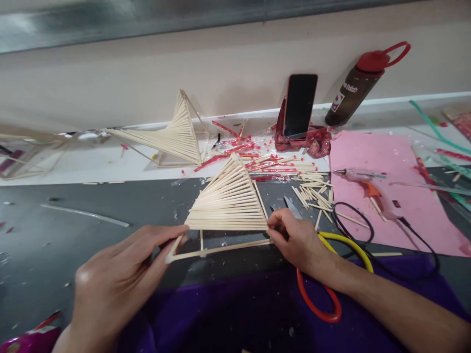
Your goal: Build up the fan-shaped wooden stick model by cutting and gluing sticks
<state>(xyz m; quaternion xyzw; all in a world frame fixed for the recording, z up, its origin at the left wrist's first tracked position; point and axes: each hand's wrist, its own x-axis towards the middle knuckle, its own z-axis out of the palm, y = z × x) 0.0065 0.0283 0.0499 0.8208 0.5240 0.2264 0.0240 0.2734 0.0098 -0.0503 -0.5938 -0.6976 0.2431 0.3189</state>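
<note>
A fan-shaped model built of thin wooden sticks (228, 201) stands on the dark table in front of me. My left hand (121, 279) pinches the left corner of its base frame between thumb and fingers. My right hand (294, 238) is closed on the right corner of the same frame, fingers curled round the stick ends. A second, finished stick model (172, 132) rests further back on the white strip.
Loose sticks (312, 191) and red wrappers lie behind the model. A glue gun (371, 189) with a black cable lies on a pink sheet (405, 162). A phone (300, 105) leans upright beside a brown bottle (360, 83). Scissors with yellow and red handles (324, 274) lie under my right wrist.
</note>
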